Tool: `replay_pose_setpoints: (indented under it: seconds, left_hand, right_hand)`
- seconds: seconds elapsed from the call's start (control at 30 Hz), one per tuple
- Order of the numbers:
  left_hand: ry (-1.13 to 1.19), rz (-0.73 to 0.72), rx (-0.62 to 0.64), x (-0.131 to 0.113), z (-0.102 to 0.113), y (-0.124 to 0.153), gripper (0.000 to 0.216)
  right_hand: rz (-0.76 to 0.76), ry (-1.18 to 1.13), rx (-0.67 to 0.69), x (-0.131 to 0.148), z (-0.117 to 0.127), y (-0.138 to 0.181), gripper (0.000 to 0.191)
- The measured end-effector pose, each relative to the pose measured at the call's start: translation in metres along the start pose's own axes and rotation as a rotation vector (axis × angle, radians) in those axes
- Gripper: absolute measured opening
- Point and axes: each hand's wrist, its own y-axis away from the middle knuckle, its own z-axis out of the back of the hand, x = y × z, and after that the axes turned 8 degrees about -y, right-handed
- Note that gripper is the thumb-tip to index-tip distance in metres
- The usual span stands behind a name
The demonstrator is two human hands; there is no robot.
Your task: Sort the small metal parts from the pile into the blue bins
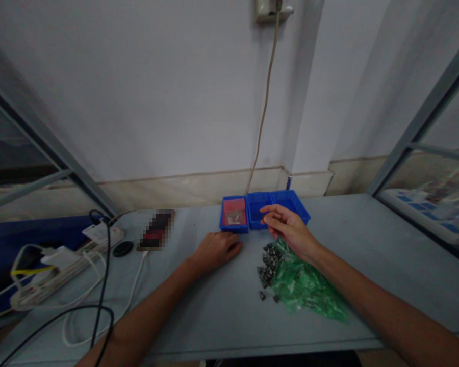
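Left hand [215, 251] rests on bench [206, 321] near blue bin [234, 229], grip unclear | right hand [288, 230] near green bag [309, 288], fingertips close, pinched contents unclear | metal pieces [266, 267] beside bag

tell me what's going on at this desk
A person is working with small metal pieces, which lie loose beside a green plastic bag. The right hand is raised near the blue bins, its grip pinched, though whether it holds a piece is too small to tell. The left hand rests on the table, just in front of the bin with the pink lining.
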Motion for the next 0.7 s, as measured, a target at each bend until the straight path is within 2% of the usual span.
replay_pose_setpoints:
  seconds: [0.2,0.43,0.7]
  left_hand:
    - [0.008,-0.003,-0.015,0.0012,-0.0022,0.0002,0.031]
    - [0.027,0.005,0.001,-0.0001,0.0016,0.0003,0.031]
    - [0.015,-0.013,0.023,0.0001,0.0055,0.0003,0.033]
  right_hand:
    - [-0.015,-0.007,-0.023,-0.0010,0.0008,-0.0008,0.028]
    - [-0.053,-0.152,-0.145,0.0010,0.0012,-0.0024,0.031]
    - [-0.033,-0.110,-0.145,-0.0012,0.0033,-0.0031,0.031]
